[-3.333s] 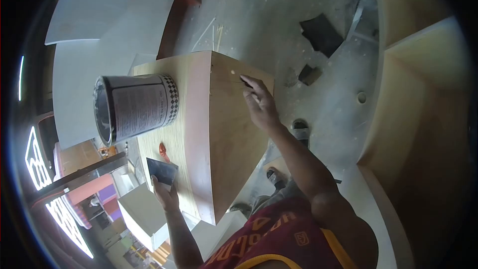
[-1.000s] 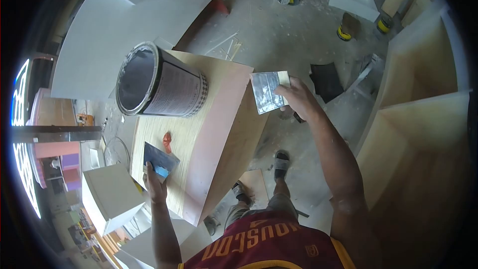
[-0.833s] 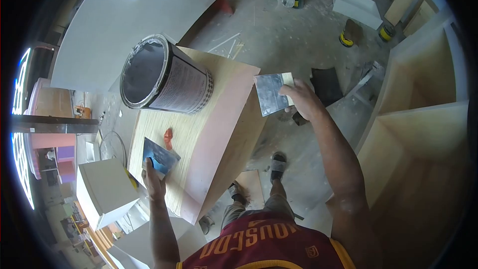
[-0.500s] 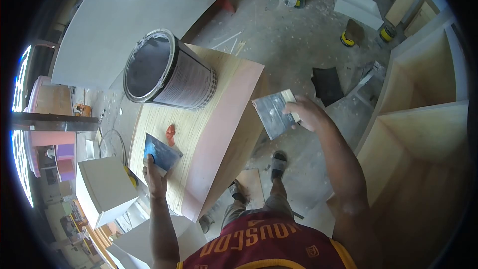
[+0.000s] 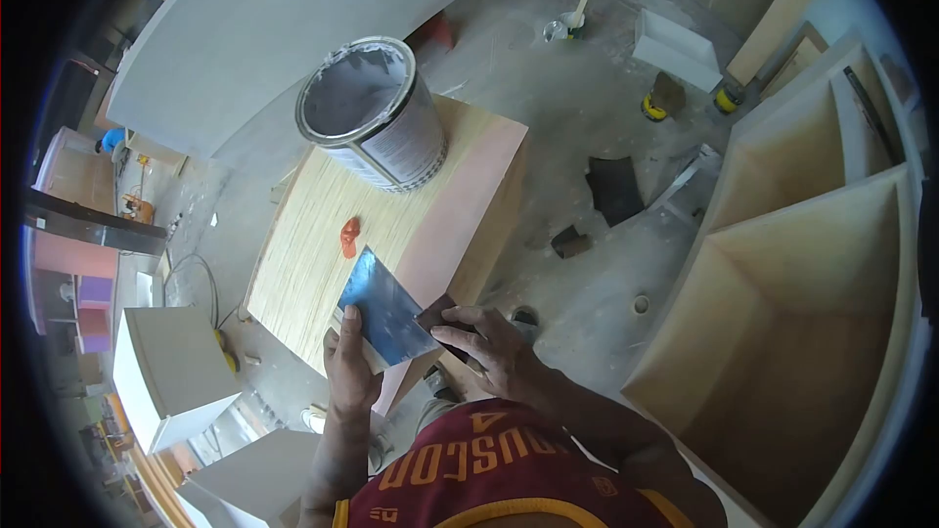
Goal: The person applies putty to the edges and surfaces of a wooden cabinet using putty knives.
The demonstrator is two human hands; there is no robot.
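Observation:
My left hand (image 5: 352, 367) is closed around a wide, flat metal putty scraper (image 5: 383, 305), thumb on its near edge. Its shiny blade, with some blue sheen, tilts over the near part of a wood-topped box (image 5: 293, 269). A second, darker putty scraper (image 5: 436, 314) is gripped in my right hand (image 5: 501, 352); its edge meets or lies very near the right side of the left blade. Beyond the blades, a small orange-red dab of paste (image 5: 349, 237) sits on the wood. Behind it stands a large open metal can (image 5: 396, 147), smeared inside with grey filler.
Open wooden shelving (image 5: 782, 284) runs along my right. A large white curved panel (image 5: 225, 49) lies behind the can. White boxes (image 5: 171, 362) stand at left. On the floor are dark sheet pieces (image 5: 614, 191), small tins (image 5: 657, 103) and a white tray-like box (image 5: 677, 47).
My right hand has swung in from the right, bringing its scraper to the left one. My left hand has shifted right and raised its scraper over the box. The view has turned slightly.

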